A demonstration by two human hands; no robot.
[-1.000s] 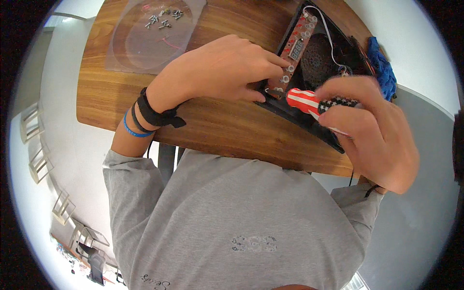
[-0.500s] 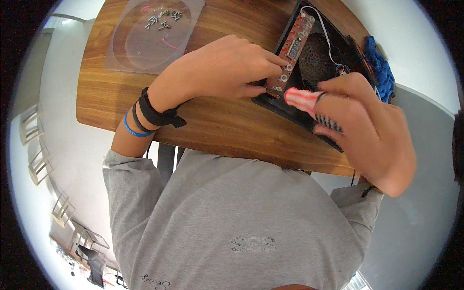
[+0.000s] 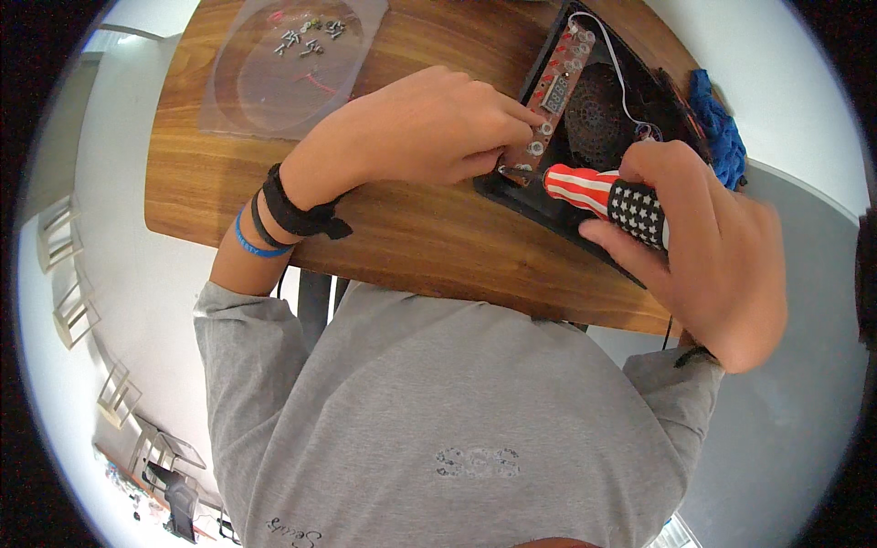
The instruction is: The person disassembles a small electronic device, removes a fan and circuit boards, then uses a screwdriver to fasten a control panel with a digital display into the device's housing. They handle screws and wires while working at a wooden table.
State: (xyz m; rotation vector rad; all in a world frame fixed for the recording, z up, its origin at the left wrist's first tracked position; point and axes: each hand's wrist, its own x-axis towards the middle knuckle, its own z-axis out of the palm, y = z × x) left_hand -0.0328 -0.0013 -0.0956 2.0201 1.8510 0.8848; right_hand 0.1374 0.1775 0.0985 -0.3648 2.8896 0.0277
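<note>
My right hand [image 3: 713, 237] is wrapped round the handle of a screwdriver [image 3: 589, 190], red and white striped with a black starred part. Its shaft points left, and the tip is beside the fingertips of my left hand [image 3: 448, 128], over the end of a circuit board [image 3: 558, 89]. The left fingers are curled closed at the board's left edge, the index fingertip on it; the thumb is partly hidden. This long brown board has a small display and round buttons. It lies in a black housing [image 3: 598, 73] with a round perforated part [image 3: 596, 114] and a white wire [image 3: 621, 68].
On the wooden table [image 3: 438, 237], a clear plastic tray [image 3: 265, 100] at the far left holds several loose screws [image 3: 311, 38] and a bit of red wire. A blue cloth [image 3: 717, 137] lies past the housing at the right. Chairs [image 3: 119, 393] stand on the floor at the left.
My right hand has shifted its grip on the screwdriver, fingers rolled back and the starred handle now showing. The left thumb has drawn in slightly from the board's end; the housing stays put.
</note>
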